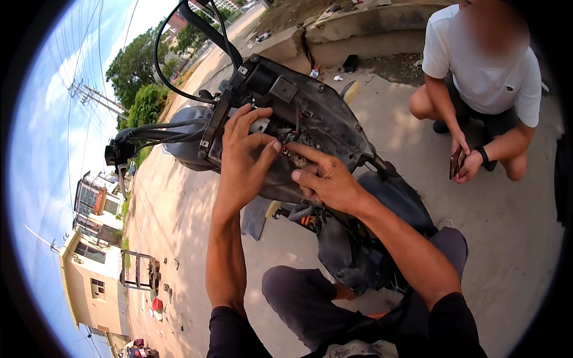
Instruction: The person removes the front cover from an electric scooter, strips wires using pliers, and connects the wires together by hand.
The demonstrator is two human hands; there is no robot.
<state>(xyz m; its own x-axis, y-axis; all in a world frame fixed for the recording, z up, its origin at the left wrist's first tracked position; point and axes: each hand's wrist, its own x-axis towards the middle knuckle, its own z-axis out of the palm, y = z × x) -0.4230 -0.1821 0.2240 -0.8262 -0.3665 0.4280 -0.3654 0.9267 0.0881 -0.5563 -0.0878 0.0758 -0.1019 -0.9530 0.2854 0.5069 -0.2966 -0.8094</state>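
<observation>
A scooter (340, 113) with its inner front panel exposed stands before me, a tangle of wires (298, 156) showing in the opening. My left hand (248, 152) reaches into this opening from the left, thumb and index finger pinched together while the other fingers bend over the panel. Opposite it, my right hand (325, 177) has its index finger stretched towards the left fingertips and its other fingers curled. The two sets of fingertips nearly meet at a small reddish piece among the wires. What each hand grips is too small to make out.
At the right a person in a white shirt (486, 71) squats, holding a phone (458, 164) in both hands. Black cables and a handlebar (206, 24) rise at the top. A low concrete kerb (370, 30) runs behind. A pale building (89, 274) stands at the left.
</observation>
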